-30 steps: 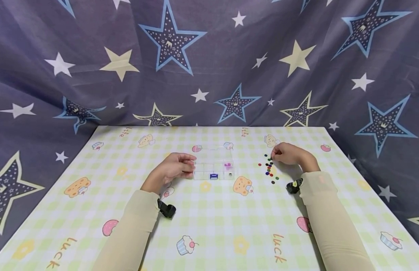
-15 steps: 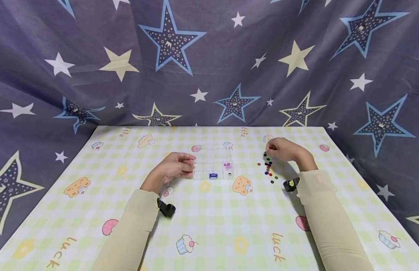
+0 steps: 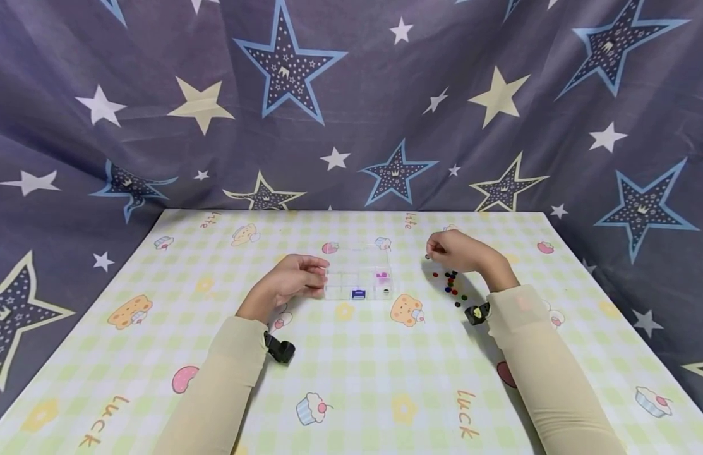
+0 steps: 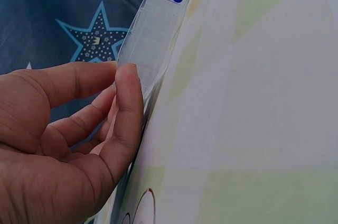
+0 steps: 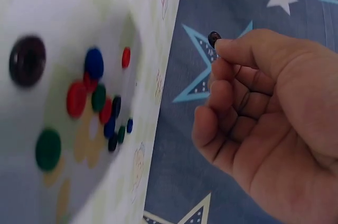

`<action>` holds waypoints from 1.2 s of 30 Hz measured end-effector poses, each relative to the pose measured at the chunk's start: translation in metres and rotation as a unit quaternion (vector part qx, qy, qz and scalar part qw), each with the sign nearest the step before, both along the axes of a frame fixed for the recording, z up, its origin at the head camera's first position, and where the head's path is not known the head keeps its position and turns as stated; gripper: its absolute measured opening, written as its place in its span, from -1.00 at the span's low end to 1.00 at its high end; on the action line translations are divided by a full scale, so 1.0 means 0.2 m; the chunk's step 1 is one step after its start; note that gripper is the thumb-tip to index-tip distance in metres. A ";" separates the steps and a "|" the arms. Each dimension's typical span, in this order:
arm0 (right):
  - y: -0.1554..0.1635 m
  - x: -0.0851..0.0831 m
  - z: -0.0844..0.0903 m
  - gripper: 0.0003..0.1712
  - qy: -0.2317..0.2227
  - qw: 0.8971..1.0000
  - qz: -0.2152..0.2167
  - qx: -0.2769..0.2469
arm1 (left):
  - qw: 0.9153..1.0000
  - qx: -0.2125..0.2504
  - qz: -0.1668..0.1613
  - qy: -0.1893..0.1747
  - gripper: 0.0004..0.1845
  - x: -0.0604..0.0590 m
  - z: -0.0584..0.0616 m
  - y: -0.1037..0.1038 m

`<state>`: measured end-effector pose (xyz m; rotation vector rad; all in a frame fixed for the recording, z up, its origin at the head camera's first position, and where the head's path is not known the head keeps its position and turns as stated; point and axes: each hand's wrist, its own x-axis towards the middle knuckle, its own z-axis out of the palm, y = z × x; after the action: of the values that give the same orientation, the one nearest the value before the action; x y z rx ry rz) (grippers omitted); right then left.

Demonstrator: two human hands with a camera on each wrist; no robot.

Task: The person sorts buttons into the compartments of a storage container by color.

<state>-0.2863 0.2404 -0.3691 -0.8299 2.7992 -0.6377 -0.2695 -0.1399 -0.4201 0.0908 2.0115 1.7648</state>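
My left hand (image 3: 288,281) holds the left end of a clear plastic compartment box (image 3: 341,294), thumb and fingers pinching its edge in the left wrist view. The box's clear lid (image 3: 357,258) lies back behind it, and a blue latch (image 3: 359,294) is on its front. Pink pieces (image 3: 382,275) and a small dark piece (image 3: 386,291) sit in the right-hand compartments. My right hand (image 3: 462,251) is raised above the table, right of the box, pinching a dark brown button (image 5: 214,38) between thumb and forefinger; its other fingers curl loosely.
Loose red, blue, green and dark buttons (image 3: 450,284) lie scattered on the checked tablecloth (image 3: 351,354), to the right of the box. A dark curtain with stars (image 3: 340,95) hangs behind the table's far edge.
My right hand has moved left from the scattered buttons toward the box, carrying a dark button. The left hand and the box have stayed in place.
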 end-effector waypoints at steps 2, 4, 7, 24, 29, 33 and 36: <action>-0.03 0.01 0.00 -0.80 0.005 1.000 0.009 0.004 | 1.000 -0.001 0.000 0.001 -0.53 0.00 0.00 0.00; -0.06 0.02 0.01 -0.81 0.011 1.000 0.016 0.010 | 1.000 0.000 0.001 -0.001 -0.53 0.00 0.00 0.00; -0.10 0.03 0.01 -0.83 0.014 0.999 0.029 0.017 | 1.000 0.005 0.001 -0.004 -0.52 -0.01 0.01 0.01; -0.31 0.09 0.00 -0.72 0.050 0.992 0.108 0.038 | 1.000 0.004 0.002 -0.008 -0.51 0.00 0.00 0.00; -0.35 0.10 -0.03 -0.71 0.043 0.991 0.123 0.033 | 1.000 0.006 0.003 -0.008 -0.51 0.00 0.00 0.00; -0.36 0.10 -0.05 -0.78 0.024 0.991 0.127 0.018 | 1.000 0.006 0.002 -0.006 -0.52 0.00 0.00 0.00; -0.36 0.10 -0.06 -0.83 0.014 0.992 0.126 0.010 | 1.000 0.004 -0.001 -0.004 -0.51 -0.01 0.00 0.00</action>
<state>-0.2663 0.1685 -0.3802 -1.1718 2.6557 -0.5574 -0.2707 -0.1391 -0.4204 0.0893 1.9974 1.7699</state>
